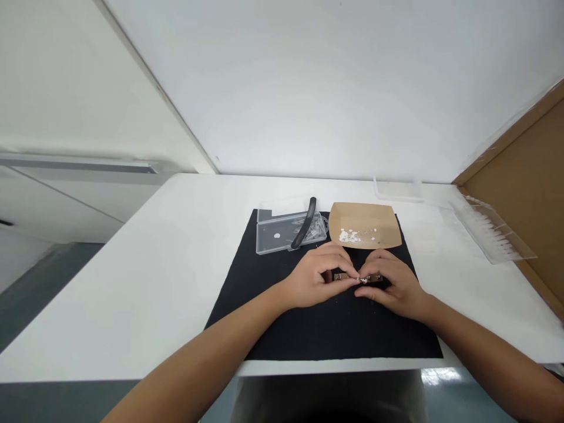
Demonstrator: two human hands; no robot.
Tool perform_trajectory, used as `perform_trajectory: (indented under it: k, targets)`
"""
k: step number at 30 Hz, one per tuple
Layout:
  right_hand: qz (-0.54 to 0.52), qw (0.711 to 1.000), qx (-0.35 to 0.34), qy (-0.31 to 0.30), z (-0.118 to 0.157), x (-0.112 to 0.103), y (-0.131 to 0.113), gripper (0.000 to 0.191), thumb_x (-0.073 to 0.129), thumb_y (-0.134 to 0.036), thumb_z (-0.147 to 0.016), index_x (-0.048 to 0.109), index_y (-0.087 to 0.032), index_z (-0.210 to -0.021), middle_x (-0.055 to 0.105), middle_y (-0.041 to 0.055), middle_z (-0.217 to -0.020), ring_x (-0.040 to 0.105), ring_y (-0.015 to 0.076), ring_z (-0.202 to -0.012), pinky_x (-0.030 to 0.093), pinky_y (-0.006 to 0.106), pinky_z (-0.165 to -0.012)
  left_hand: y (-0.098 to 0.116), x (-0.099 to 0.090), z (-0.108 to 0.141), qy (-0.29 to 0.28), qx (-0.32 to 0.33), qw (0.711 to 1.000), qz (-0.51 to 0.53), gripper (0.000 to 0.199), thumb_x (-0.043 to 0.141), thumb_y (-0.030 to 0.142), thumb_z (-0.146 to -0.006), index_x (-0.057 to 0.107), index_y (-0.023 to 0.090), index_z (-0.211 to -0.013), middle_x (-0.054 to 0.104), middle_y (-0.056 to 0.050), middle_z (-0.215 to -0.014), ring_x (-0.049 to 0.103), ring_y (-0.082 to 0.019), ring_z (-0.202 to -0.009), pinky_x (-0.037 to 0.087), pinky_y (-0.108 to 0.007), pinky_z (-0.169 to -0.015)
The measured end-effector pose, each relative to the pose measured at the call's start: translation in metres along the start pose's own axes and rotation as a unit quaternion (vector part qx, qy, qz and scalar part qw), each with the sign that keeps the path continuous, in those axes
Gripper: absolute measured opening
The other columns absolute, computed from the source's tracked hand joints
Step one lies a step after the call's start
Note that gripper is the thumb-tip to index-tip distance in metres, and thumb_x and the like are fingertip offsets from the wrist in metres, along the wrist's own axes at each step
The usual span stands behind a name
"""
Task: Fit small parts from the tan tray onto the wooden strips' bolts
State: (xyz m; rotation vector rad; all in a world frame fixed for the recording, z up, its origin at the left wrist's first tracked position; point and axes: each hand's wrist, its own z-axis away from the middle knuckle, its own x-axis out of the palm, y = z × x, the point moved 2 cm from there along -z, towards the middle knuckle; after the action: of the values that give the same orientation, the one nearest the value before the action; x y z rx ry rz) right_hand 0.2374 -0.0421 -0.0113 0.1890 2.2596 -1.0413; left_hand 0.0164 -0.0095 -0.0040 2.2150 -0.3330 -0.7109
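Over the black mat (308,335), my left hand (319,276) and my right hand (392,285) meet with their fingertips nearly touching. Thumb and fingers of each hand pinch a tiny shiny piece (363,281) between them, too small to make out. Just behind the fingertips lies a narrow brown strip (375,277) with metal bits at its ends, partly hidden by the fingers. A brown paper tray (383,226) holding small white flakes (350,236) stands behind my hands.
A clear plastic case (268,238) holds small clear pieces and a white disc, with a black curved bar (304,223) across it. At the back right are a clear tray (399,191) and a rack of clear pieces (491,232). A wooden panel (529,194) borders the right.
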Motion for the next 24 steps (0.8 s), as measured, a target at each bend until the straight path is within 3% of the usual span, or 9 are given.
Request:
perform_trajectory:
  k: [5, 10, 16, 24]
  targets:
    - [0.060, 0.996, -0.065, 0.006, 0.0010, 0.0015, 0.0004, 0.003, 0.072, -0.026, -0.101, 0.070, -0.025, -0.102, 0.076, 0.0007, -0.086, 0.065, 0.0192, -0.086, 0.053, 0.036, -0.082, -0.0004, 0.0005, 0.0007, 0.014, -0.024, 0.999, 0.032, 0.012, 0.079, 0.027, -0.095, 0.083, 0.016, -0.098, 0.076, -0.012, -0.089, 0.068, -0.018, -0.084, 0.048, -0.017, -0.048]
    - [0.133, 0.986, -0.100, 0.006, 0.0016, 0.0003, 0.0007, 0.001, 0.071, -0.025, -0.101, 0.070, -0.025, -0.101, 0.076, 0.0017, -0.087, 0.064, 0.0204, -0.087, 0.048, 0.037, -0.082, -0.0001, 0.0023, -0.0004, 0.031, -0.012, 0.999, 0.023, 0.012, 0.080, 0.028, -0.095, 0.081, 0.016, -0.093, 0.077, -0.011, -0.087, 0.071, -0.018, -0.083, 0.056, -0.024, -0.061]
    - [0.204, 0.974, -0.098, -0.001, 0.0029, 0.0007, -0.0001, 0.014, 0.067, -0.029, -0.104, 0.071, -0.025, -0.092, 0.067, 0.0004, -0.074, 0.058, 0.0199, -0.078, 0.040, 0.037, -0.076, -0.0017, 0.0029, -0.0012, 0.037, 0.002, 0.999, 0.008, 0.013, 0.079, 0.030, -0.096, 0.082, 0.017, -0.095, 0.077, -0.010, -0.085, 0.072, -0.018, -0.080, 0.062, -0.031, -0.072]
    - [0.249, 0.961, -0.121, -0.013, 0.0011, -0.0011, -0.0050, 0.019, 0.068, -0.029, -0.104, 0.066, -0.024, -0.087, 0.062, -0.0015, -0.069, 0.050, 0.0195, -0.077, 0.036, 0.037, -0.077, -0.0043, 0.0023, -0.0008, 0.034, 0.011, 0.999, -0.003, 0.012, 0.081, 0.029, -0.094, 0.084, 0.019, -0.098, 0.078, -0.008, -0.083, 0.072, -0.019, -0.082, 0.062, -0.032, -0.074]
